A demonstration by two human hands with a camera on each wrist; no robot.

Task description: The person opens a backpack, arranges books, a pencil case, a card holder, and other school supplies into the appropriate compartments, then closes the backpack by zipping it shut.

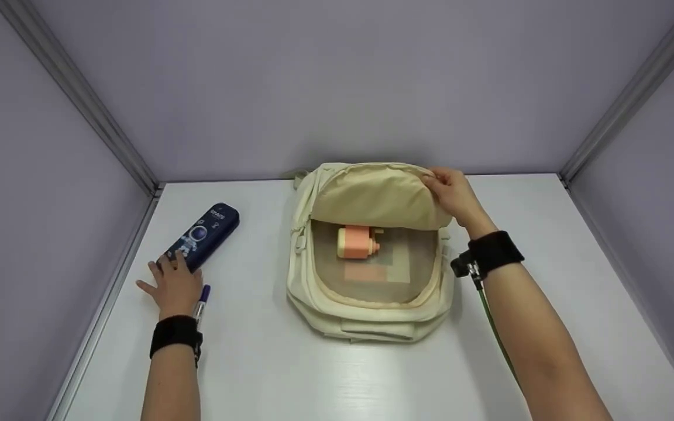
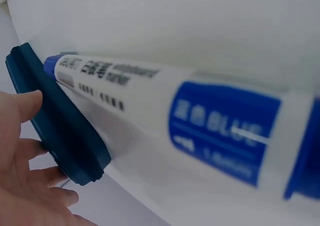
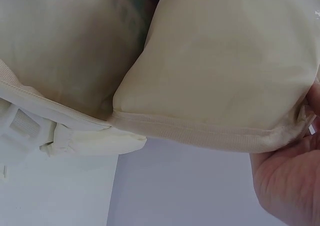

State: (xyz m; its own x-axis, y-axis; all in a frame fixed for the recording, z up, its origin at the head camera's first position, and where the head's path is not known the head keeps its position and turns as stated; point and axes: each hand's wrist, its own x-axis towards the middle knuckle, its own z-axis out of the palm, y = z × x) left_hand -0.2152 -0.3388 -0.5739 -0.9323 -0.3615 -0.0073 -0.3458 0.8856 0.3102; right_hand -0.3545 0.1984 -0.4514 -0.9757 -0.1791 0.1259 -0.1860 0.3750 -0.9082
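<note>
On the left, a dark blue pencil case (image 1: 205, 231) with an astronaut print lies slantwise on the table. My left hand (image 1: 176, 289) reaches its near end with fingers spread, touching it. The left wrist view shows the thumb and fingers (image 2: 35, 148) at the side of the case (image 2: 55, 116). A blue whiteboard marker (image 2: 145, 98) lies beside that wrist. My right hand (image 1: 454, 190) pinches the edge of the raised front flap (image 1: 381, 196) of a cream backpack (image 1: 302, 280). The right wrist view shows the flap's hem (image 3: 195, 136) in its grip.
An orange and cream gadget (image 1: 356, 242), perhaps a pencil sharpener, sits inside the open backpack. Beneath it is a flat item with orange and pale patches (image 1: 398, 266). Pale partition walls (image 1: 360, 88) enclose the white table (image 1: 255, 362) at the back and sides.
</note>
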